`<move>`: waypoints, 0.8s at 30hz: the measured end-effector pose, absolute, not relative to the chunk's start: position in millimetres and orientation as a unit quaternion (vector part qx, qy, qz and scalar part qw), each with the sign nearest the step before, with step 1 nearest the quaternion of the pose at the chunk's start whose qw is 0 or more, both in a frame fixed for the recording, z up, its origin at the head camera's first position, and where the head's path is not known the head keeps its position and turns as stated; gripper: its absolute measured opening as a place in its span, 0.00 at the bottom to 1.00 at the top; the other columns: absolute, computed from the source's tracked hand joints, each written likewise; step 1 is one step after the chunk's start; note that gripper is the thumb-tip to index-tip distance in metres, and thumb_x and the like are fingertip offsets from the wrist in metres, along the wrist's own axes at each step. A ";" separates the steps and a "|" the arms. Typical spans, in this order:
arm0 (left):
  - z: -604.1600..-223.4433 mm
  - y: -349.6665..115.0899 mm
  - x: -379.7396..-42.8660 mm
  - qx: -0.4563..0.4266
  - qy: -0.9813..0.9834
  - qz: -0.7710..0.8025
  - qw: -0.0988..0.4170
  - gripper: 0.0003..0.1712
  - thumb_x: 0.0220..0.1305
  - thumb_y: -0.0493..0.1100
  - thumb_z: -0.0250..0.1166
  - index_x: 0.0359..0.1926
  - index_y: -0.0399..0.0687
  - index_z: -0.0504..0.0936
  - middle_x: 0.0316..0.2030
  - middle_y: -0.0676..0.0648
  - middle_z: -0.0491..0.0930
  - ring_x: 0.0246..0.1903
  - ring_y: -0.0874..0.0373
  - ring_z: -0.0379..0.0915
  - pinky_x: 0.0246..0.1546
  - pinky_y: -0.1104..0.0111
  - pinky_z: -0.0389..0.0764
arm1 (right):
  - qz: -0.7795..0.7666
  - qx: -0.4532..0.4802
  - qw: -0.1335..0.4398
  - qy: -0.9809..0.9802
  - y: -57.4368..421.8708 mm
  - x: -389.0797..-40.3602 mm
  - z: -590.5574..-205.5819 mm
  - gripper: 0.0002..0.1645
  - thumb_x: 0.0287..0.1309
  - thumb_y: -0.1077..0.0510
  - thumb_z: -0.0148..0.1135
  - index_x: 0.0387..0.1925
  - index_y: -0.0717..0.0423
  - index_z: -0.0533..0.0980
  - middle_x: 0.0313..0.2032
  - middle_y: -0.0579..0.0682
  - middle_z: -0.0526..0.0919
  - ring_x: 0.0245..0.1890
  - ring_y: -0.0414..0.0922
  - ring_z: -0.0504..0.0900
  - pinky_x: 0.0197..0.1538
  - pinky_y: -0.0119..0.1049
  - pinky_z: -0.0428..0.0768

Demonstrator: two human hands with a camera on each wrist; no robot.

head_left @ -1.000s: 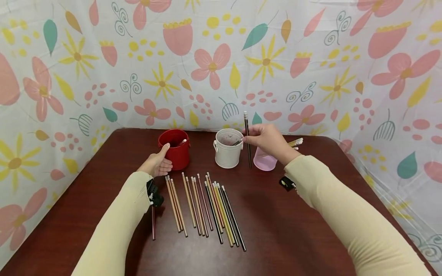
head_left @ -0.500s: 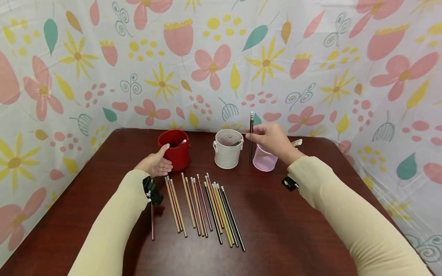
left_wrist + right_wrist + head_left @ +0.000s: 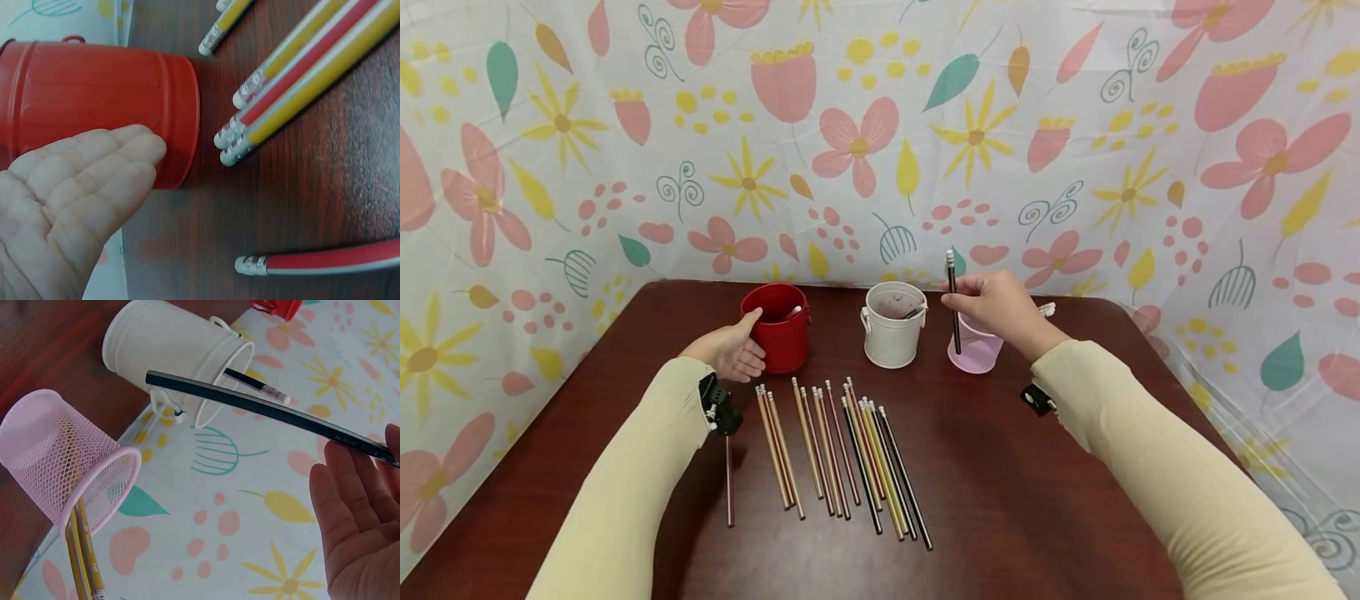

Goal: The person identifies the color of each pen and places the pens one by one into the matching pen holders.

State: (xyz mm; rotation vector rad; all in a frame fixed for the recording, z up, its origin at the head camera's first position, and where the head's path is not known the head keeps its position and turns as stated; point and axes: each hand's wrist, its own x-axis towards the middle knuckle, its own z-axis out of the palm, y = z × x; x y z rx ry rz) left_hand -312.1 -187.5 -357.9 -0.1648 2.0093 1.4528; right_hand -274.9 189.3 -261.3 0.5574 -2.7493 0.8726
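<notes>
My right hand (image 3: 1003,310) pinches a black pencil (image 3: 953,304) near its eraser end, holding it roughly upright in front of the pink mesh cup (image 3: 976,357). In the right wrist view the pencil's lower end is in the air beside the white bucket (image 3: 169,350), apart from it. A black pencil (image 3: 250,382) leans inside that bucket, and yellow pencils (image 3: 84,556) stick out of the mesh cup. My left hand (image 3: 726,348) rests with straight fingers against the side of the red bucket (image 3: 784,337). A white eraser end shows inside the red bucket.
Several yellow, red and black pencils (image 3: 831,454) lie in groups on the dark wooden table (image 3: 1000,500). One red pencil (image 3: 730,483) lies apart under the left wrist. A floral cloth (image 3: 865,150) hangs behind the table.
The right hand has moved a little rightward with the black pencil, from beside the white bucket to in front of the mesh cup. The left hand stays at the red bucket.
</notes>
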 end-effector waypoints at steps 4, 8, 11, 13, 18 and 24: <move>-358.5 -184.9 -312.8 -0.059 0.761 0.553 0.334 0.56 0.68 0.70 0.18 0.67 0.18 0.47 0.66 0.23 0.53 0.67 0.33 0.51 0.66 0.49 0.56 | 0.289 0.192 0.106 -0.932 190.2 -276.8 -260.9 0.08 0.58 0.60 0.65 0.35 0.61 0.85 0.24 0.51 0.84 0.27 0.43 0.72 0.32 0.35 0.68; -360.5 -183.2 -312.7 -0.061 0.756 0.554 0.343 0.55 0.68 0.69 0.18 0.68 0.17 0.45 0.67 0.22 0.51 0.67 0.32 0.49 0.66 0.48 0.54 | 0.287 0.195 0.104 -0.932 190.6 -276.1 -259.7 0.08 0.58 0.60 0.65 0.34 0.61 0.85 0.22 0.48 0.83 0.26 0.42 0.71 0.31 0.35 0.67; -361.6 -182.7 -312.2 -0.060 0.750 0.563 0.343 0.55 0.68 0.69 0.18 0.68 0.17 0.44 0.67 0.23 0.49 0.68 0.32 0.48 0.66 0.49 0.54 | 0.286 0.197 0.106 -0.932 189.8 -276.3 -259.4 0.07 0.58 0.60 0.65 0.33 0.60 0.84 0.21 0.47 0.82 0.26 0.42 0.70 0.30 0.35 0.66; -362.0 -182.7 -312.1 -0.060 0.747 0.569 0.339 0.55 0.68 0.69 0.19 0.68 0.17 0.44 0.67 0.23 0.49 0.68 0.33 0.48 0.67 0.50 0.55 | 0.284 0.199 0.109 -0.932 188.5 -277.3 -259.6 0.06 0.57 0.60 0.65 0.30 0.60 0.84 0.20 0.48 0.81 0.25 0.42 0.70 0.30 0.35 0.66; -360.2 -183.6 -312.9 -0.057 0.747 0.574 0.330 0.54 0.69 0.68 0.21 0.67 0.16 0.44 0.67 0.23 0.50 0.68 0.34 0.48 0.67 0.51 0.55 | 0.289 0.207 0.113 -0.928 184.6 -280.6 -261.6 0.06 0.56 0.61 0.65 0.27 0.60 0.83 0.19 0.48 0.79 0.24 0.42 0.69 0.29 0.35 0.65; -360.9 -185.2 -314.1 -0.076 0.746 0.581 0.317 0.50 0.72 0.65 0.25 0.67 0.18 0.48 0.66 0.24 0.55 0.67 0.35 0.53 0.65 0.53 0.59 | 0.292 0.207 0.106 -0.928 181.8 -281.6 -264.3 0.05 0.56 0.62 0.65 0.28 0.60 0.84 0.18 0.46 0.78 0.24 0.43 0.69 0.29 0.36 0.65</move>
